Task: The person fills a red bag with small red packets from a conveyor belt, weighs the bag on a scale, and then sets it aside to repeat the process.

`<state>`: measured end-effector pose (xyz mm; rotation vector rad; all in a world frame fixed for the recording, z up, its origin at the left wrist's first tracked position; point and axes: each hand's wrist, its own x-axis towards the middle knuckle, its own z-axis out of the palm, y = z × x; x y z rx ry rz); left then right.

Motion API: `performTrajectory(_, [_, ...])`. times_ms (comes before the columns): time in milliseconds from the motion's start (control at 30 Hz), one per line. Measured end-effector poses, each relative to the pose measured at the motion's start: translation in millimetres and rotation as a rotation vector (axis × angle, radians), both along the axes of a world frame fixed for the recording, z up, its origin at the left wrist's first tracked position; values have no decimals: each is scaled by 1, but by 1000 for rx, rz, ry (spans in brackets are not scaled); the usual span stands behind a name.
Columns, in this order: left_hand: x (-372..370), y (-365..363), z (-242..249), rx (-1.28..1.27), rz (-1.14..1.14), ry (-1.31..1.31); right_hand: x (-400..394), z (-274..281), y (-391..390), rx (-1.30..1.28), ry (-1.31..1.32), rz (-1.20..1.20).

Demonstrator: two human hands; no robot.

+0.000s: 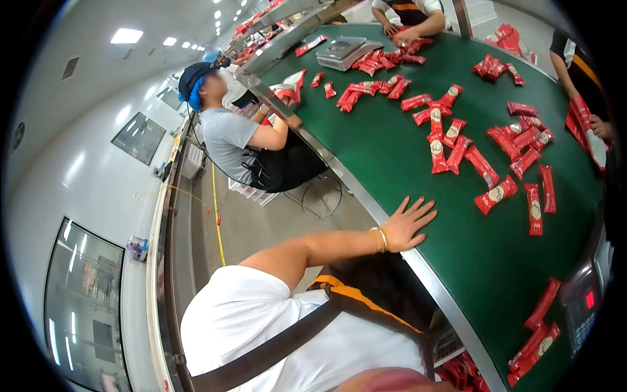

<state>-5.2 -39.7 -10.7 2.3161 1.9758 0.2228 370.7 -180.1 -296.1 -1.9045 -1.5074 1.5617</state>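
My left hand (406,225) rests palm down on the near edge of the green work table (366,140), fingers spread and holding nothing. A yellow band and a pale band circle its wrist. Red wrapped bars (484,166) lie loosely scattered beyond the fingertips, the closest a short way off to the right. Another bar (494,195) with a round cream label lies to the right of the hand. My right hand is out of sight; a blurred pinkish shape crosses the bottom edge.
A scale with a red display (581,307) stands at the right, beside several red bars (535,349). At left, a person in a blue cap (225,130) sits along the table. Two more people work across it, one holding a red bag (584,130). A clear plastic box (343,52) sits farther back.
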Motion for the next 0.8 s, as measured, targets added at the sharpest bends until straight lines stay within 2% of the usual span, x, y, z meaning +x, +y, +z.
performTrajectory(800, [0,3,1,41,9,-29,-10,4,23,60,-38,72])
